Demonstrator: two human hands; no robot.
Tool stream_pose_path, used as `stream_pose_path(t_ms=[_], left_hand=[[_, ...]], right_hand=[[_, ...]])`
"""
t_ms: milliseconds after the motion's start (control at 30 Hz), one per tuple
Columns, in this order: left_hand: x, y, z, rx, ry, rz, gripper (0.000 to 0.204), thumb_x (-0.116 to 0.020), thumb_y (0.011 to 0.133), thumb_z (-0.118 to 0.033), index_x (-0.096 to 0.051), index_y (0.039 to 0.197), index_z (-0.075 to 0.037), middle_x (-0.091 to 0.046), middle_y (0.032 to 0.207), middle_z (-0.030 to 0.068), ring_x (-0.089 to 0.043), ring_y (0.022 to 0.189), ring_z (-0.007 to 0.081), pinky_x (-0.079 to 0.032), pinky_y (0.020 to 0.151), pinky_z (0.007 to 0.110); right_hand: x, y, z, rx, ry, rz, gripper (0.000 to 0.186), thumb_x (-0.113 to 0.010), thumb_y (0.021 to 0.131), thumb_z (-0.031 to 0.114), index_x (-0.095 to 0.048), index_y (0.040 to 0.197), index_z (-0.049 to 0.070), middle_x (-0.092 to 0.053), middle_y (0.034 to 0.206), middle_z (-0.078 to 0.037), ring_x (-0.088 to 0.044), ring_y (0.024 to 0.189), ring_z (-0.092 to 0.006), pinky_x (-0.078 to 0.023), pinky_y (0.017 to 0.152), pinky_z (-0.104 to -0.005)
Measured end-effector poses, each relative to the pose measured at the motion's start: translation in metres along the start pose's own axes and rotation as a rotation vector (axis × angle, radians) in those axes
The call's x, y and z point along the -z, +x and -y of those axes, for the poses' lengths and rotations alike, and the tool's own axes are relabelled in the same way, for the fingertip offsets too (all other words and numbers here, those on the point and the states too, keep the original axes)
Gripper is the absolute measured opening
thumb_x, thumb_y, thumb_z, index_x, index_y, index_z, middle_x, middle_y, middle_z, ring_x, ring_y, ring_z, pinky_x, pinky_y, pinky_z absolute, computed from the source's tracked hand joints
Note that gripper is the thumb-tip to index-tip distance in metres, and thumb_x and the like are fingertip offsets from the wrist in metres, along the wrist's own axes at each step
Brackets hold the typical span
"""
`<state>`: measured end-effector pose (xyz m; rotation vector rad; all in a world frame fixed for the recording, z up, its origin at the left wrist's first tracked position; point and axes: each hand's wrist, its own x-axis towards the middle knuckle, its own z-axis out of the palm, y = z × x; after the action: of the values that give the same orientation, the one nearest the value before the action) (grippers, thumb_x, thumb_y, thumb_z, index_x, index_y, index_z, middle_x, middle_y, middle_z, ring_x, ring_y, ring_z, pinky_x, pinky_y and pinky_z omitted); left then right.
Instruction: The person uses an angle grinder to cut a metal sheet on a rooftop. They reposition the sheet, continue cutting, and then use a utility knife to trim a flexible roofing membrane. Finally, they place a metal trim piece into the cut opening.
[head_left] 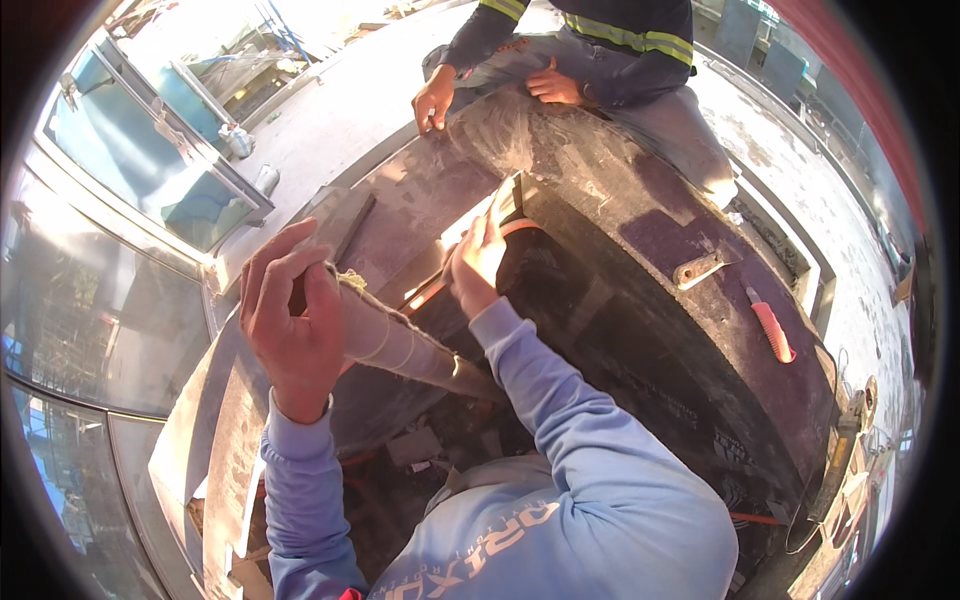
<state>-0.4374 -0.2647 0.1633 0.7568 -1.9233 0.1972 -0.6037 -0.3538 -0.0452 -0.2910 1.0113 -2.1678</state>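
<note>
My left hand (288, 325) is raised at the left, its fingers bent and the thumb apart from them; I see nothing held in it. Just behind it a grey tube-like length of material (400, 345) with a frayed edge slants down into the dark hollow. My right hand (474, 265) reaches to the hollow's far inner corner, by an orange strip (428, 292) and a sunlit panel edge. Its fingers are pressed together, and whatever they may hold is too small to make out. On the dark ledge to the right lie a scraper (698, 270) and a red-handled utility knife (772, 328).
A co-worker (610, 60) in a striped reflective top kneels at the far side, one hand (434, 100) on the ledge. Glass panels (100, 290) stand at the left. A long tool (838, 460) with a cable lies at the right edge. Scraps (415, 447) lie below in the hollow.
</note>
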Motion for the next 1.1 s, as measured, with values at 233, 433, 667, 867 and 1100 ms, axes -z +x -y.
stream_pose_path(t_ms=[233,433,667,867,1100], left_hand=[[-0.006,0.003,-0.008,0.069,-0.084,0.028,0.015,-0.065,0.084,0.005,-0.072,0.097,-0.001,-0.075,0.114,0.0148,-0.071,0.101,0.0292,-0.057,0.086,0.038],[-0.006,0.006,-0.002,0.000,-0.066,-0.003,0.016,-0.065,0.085,0.005,-0.072,0.098,0.000,-0.075,0.112,0.0148,-0.072,0.100,0.0290,-0.057,0.085,0.037],[-0.004,0.001,0.001,0.046,-0.064,-0.018,0.015,-0.065,0.085,0.005,-0.072,0.097,-0.001,-0.075,0.112,0.0146,-0.072,0.100,0.0286,-0.058,0.084,0.037],[-0.003,0.006,-0.003,0.036,-0.078,0.012,0.015,-0.064,0.086,0.006,-0.072,0.097,0.000,-0.075,0.111,0.0144,-0.073,0.098,0.0276,-0.058,0.082,0.036],[-0.001,0.006,-0.002,0.034,-0.093,0.009,0.014,-0.065,0.086,0.004,-0.072,0.097,0.001,-0.075,0.110,0.0159,-0.073,0.095,0.0292,-0.058,0.083,0.037]], right_hand=[[0.005,0.040,-0.011,0.050,0.034,-0.009,0.046,-0.043,0.112,0.017,-0.041,0.157,0.006,-0.045,0.066,0.000,-0.046,0.046,-0.0098,-0.041,0.042,-0.0286],[0.029,0.060,-0.056,0.202,-0.014,0.089,0.050,-0.048,0.111,0.015,-0.040,0.159,0.006,-0.050,0.075,-0.002,-0.048,0.052,-0.0117,-0.044,0.047,-0.0296],[0.011,0.022,-0.038,0.100,-0.031,0.050,0.045,-0.045,0.112,0.014,-0.044,0.157,0.009,-0.053,0.078,-0.001,-0.049,0.053,-0.0106,-0.045,0.050,-0.0274],[0.033,0.058,-0.023,0.092,0.081,0.078,0.035,-0.047,0.113,0.016,-0.052,0.146,0.004,-0.046,0.069,0.003,-0.041,0.055,-0.0050,-0.040,0.050,-0.0231],[0.096,0.029,0.057,-0.201,-0.209,0.162,0.050,-0.058,0.103,0.009,-0.043,0.151,0.005,-0.065,0.108,-0.008,-0.055,0.063,-0.0094,-0.043,0.049,-0.0241]])
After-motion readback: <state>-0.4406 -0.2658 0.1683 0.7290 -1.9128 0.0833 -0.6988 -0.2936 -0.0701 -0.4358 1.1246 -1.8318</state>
